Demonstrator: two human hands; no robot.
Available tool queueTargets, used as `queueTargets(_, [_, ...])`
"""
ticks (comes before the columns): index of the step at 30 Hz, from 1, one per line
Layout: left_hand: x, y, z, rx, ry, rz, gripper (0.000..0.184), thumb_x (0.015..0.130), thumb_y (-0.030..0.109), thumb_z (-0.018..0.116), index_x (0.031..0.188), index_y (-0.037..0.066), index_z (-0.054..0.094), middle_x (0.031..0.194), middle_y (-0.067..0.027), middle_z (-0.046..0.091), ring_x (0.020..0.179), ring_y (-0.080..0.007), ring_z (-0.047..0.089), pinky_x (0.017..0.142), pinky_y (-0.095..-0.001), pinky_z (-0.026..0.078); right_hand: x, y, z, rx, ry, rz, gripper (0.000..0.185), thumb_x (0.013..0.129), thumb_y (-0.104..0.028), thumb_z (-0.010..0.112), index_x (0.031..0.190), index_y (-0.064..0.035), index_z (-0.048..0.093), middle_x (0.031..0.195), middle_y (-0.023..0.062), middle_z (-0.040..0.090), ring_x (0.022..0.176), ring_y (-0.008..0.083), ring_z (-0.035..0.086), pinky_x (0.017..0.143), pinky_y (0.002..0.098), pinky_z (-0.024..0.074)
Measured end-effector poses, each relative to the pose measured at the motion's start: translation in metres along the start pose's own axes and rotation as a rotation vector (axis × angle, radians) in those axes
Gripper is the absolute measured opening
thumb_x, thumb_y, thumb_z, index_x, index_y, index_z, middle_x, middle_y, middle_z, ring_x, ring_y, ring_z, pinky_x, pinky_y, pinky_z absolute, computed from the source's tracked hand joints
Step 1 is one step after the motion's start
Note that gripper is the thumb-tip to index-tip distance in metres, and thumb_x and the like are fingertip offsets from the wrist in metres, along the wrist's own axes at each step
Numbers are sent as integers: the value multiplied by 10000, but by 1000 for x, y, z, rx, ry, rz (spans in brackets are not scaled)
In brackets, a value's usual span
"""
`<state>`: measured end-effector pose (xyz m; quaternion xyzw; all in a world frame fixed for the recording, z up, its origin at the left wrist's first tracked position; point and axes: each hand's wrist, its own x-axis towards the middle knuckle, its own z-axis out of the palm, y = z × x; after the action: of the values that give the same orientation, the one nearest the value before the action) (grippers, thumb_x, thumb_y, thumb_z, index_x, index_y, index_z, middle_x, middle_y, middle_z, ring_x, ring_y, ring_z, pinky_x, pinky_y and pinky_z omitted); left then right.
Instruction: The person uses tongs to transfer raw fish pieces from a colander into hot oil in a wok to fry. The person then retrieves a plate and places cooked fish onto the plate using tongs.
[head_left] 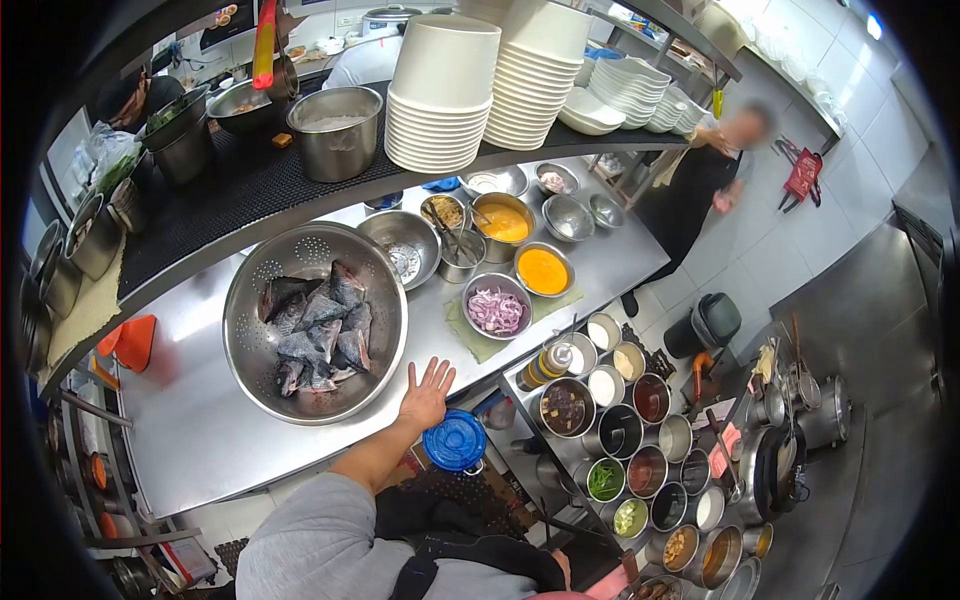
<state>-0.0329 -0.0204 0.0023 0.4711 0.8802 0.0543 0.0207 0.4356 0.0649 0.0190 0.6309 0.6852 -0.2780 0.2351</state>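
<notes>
My left hand (pixel 427 393) lies on the front edge of the steel table (pixel 190 440), fingers spread and holding nothing. Just to its left stands a large perforated steel colander (pixel 240 350) with several dark-skinned fish pieces (pixel 325 325) heaped in it. At the bottom edge, a small bit of skin that looks like my right hand (pixel 562 568) shows beside pink cloth (pixel 610 582); its fingers are hidden. Beyond my left hand, a bowl of sliced purple onion (pixel 497 310) rests on a green cloth (pixel 475 338).
Bowls of orange liquid (pixel 542 270) and a steel bowl (pixel 400 245) stand farther back. Overhead, a shelf (pixel 250 205) carries stacked white bowls (pixel 440 100). A blue-lidded bucket (pixel 455 440) sits below the table edge. Ingredient pots (pixel 620 430) crowd the right; a person (pixel 690 190) stands beyond.
</notes>
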Motion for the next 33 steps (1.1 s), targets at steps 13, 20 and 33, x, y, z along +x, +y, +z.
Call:
queueTargets(13, [-1, 2, -6, -38, -39, -9, 662, 864, 149, 471, 1497, 89, 284, 1572, -106, 224, 1480, -308, 110, 1125, -672, 54, 3, -36, -7, -19, 13, -125, 605, 741, -454, 756, 1069, 39, 636, 1053, 269, 658, 1038, 409, 626, 876, 479, 501])
queueTargets(20, [-1, 2, -3, -43, -30, -2, 677, 855, 151, 483, 1498, 88, 278, 1570, -106, 228, 1478, -310, 113, 1125, -673, 55, -6, -25, -7, -55, 32, -52, 621, 735, -453, 766, 1075, 51, 639, 1060, 269, 659, 1034, 404, 630, 876, 474, 502])
queueTargets(33, [-1, 1, 3, 35, 8, 13, 745, 812, 229, 586, 1481, 75, 298, 1553, -122, 244, 1470, -320, 126, 1124, -672, 103, -3, 6, 15, 2, 94, 1, 601, 730, -446, 773, 1042, 53, 654, 1045, 274, 661, 1027, 401, 636, 876, 464, 504])
